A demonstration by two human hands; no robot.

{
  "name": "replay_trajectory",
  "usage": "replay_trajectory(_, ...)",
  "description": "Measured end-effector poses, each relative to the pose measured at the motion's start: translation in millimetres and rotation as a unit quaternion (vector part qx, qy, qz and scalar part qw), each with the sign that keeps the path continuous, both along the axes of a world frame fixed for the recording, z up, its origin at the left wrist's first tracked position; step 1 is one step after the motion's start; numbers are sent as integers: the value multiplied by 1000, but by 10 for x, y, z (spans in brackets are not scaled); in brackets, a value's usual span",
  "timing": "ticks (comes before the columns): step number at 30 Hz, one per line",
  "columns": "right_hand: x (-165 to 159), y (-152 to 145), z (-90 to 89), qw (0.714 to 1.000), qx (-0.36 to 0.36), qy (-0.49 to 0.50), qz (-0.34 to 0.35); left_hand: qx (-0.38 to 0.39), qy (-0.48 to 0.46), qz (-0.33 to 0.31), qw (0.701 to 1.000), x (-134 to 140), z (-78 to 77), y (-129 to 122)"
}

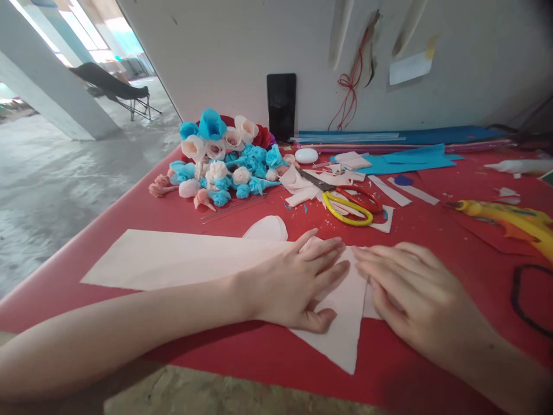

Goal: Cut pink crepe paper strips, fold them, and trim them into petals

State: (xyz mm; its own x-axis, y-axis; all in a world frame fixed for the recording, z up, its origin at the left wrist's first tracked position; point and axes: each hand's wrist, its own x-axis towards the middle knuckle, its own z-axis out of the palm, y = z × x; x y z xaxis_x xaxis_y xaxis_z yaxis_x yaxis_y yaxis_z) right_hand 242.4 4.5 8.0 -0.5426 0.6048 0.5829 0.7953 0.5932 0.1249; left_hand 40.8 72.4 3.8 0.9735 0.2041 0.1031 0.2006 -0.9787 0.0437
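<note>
A long pale pink paper strip (173, 259) lies across the red table, its right end folded over at an angle so that a corner points toward me. My left hand (294, 282) rests flat on this folded part, fingers spread. At the strip's right edge is my right hand (415, 288), its fingers stretched out close together with the tips touching the paper; the thumb is tucked below them. A small piece of pale paper shows beneath the right hand. Just beyond my left hand lie white petal-shaped paper pieces (268, 228), partly covered by the strip.
Scissors (345, 202) with red and yellow handles lie among paper scraps. Blue, white and pink paper flowers (228, 158) are heaped at the back left. A phone (281, 106) leans on the wall. A yellow glue gun (505, 216) lies right, near a black loop (516, 300).
</note>
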Motion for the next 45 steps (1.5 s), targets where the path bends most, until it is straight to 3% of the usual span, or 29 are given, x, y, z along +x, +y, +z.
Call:
replay_trajectory(2,-17,-12,-30,1000,-5,-25,8,-3,1,-1,1000,1,2,1)
replay_trajectory(5,9,-48,-13,996,-8,-80,-42,-12,1,5,1000,-2,6,-1)
replay_trajectory(8,46,-70,22,994,1,-67,-85,-15,0,8,1000,-7,2,-2)
replay_trajectory(13,-29,-55,-44,1000,18,-26,-4,-22,-12,6,1000,-13,0,-11)
replay_trajectory(30,-59,-64,-94,1000,-11,-20,-14,20,49,159,986,-56,78,-51)
replay_trajectory(35,-29,-49,-148,1000,-17,18,-9,56,-23,168,984,-53,71,-10)
replay_trajectory(41,18,23,-269,986,-100,69,-116,-52,-52,149,986,12,141,122)
replay_trajectory(45,39,71,-287,973,-157,123,-112,-117,-65,166,977,19,151,188)
